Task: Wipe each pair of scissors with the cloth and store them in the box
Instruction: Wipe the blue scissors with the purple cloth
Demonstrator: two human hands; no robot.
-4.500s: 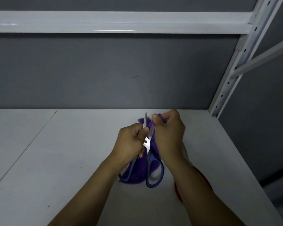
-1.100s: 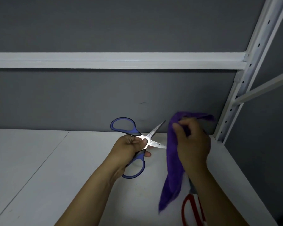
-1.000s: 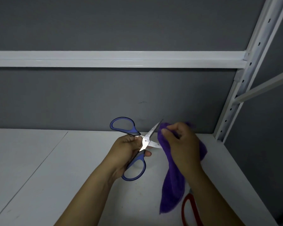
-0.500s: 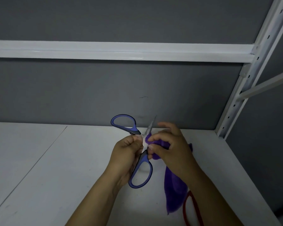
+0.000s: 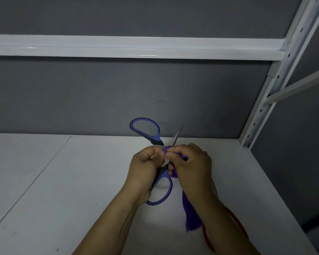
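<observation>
Scissors: blue loop handles, steel blades spread apart, held above the shelf.
Left hand: I see it curled round the pivot.
Right hand: pinches the soft purple cloth on one blade.
Red scissors: on the white shelf, partly under my right forearm.
</observation>
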